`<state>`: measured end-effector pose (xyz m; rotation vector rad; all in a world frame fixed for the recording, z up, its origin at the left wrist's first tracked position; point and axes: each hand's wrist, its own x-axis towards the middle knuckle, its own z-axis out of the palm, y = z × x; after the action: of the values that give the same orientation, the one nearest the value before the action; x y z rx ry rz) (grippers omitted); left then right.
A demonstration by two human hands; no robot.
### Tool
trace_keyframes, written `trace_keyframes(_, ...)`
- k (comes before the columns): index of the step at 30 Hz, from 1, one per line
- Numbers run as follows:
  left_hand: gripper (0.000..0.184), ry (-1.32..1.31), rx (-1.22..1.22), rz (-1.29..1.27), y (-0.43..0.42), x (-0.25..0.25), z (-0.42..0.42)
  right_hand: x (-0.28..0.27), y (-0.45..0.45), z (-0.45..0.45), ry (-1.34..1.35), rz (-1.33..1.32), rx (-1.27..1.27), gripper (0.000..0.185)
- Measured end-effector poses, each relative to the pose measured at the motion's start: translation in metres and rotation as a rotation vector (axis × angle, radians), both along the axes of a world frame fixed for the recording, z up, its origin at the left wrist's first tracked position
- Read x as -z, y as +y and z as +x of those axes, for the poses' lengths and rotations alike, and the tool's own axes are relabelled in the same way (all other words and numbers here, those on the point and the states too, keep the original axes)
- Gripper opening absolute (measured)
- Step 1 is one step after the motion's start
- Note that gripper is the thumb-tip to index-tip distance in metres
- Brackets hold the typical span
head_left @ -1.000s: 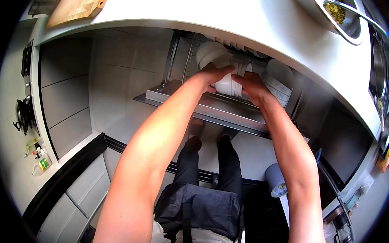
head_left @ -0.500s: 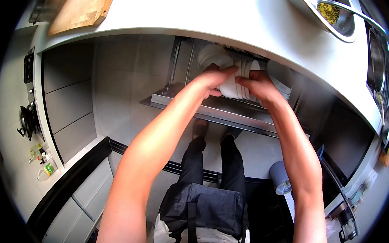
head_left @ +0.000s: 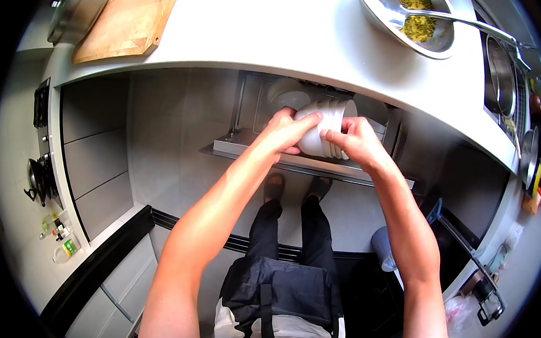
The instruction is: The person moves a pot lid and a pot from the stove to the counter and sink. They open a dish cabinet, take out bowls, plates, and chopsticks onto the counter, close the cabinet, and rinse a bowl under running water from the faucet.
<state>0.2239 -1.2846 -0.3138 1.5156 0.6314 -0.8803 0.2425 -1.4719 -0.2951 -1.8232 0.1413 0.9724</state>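
We clamp our left hand (head_left: 289,132) and right hand (head_left: 356,141) around a stack of round white bowls (head_left: 333,115), probably heavy, slick, brittle ceramic, best cupped at both ends.

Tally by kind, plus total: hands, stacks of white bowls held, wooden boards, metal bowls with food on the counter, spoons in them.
Hands: 2, left hand and right hand
Held stack of white bowls: 1 (bowls within overlap too much to count)
Wooden board: 1
Metal bowl: 1
Spoon: 1
Total: 6
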Motion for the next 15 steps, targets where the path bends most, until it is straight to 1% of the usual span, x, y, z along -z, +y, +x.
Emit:
trace_keyframes(1, 0.078, -0.008, -0.004, 0.014, 0.000, -0.008, -0.002, -0.012, 0.001, -0.001, 0.021, 0.001, -0.008, 0.029)
trace_keyframes(3, 0.078, -0.018, 0.005, 0.011, 0.003, -0.022, -0.008, -0.004, -0.002, -0.011, -0.056, 0.077, 0.012, 0.029)
trace_keyframes(5, 0.078, -0.051, -0.030, 0.023, 0.003, -0.037, -0.014, -0.022, -0.001, -0.014, -0.046, -0.018, -0.035, 0.031)
trace_keyframes(7, 0.077, -0.062, -0.041, 0.010, 0.003, -0.048, -0.020, -0.037, -0.001, -0.021, -0.049, -0.038, -0.030, 0.031)
trace_keyframes(8, 0.079, -0.065, -0.065, 0.017, 0.002, -0.052, -0.024, -0.047, 0.000, -0.024, -0.063, -0.064, -0.029, 0.031)
trace_keyframes(9, 0.081, -0.068, -0.089, 0.023, 0.000, -0.057, -0.029, -0.059, -0.002, -0.027, -0.143, -0.019, -0.043, 0.030)
trace_keyframes(11, 0.080, -0.093, -0.113, -0.005, -0.005, -0.067, -0.040, -0.074, -0.006, -0.035, -0.173, -0.092, -0.073, 0.031)
trace_keyframes(12, 0.079, -0.098, -0.129, -0.023, -0.008, -0.072, -0.046, -0.080, -0.010, -0.043, -0.236, -0.089, -0.064, 0.031)
trace_keyframes(13, 0.078, -0.103, -0.145, -0.040, -0.013, -0.078, -0.052, -0.101, -0.011, -0.045, -0.247, -0.131, -0.077, 0.030)
trace_keyframes(15, 0.069, -0.139, -0.192, -0.115, -0.025, -0.092, -0.065, -0.103, -0.024, -0.062, -0.349, -0.142, -0.075, 0.031)
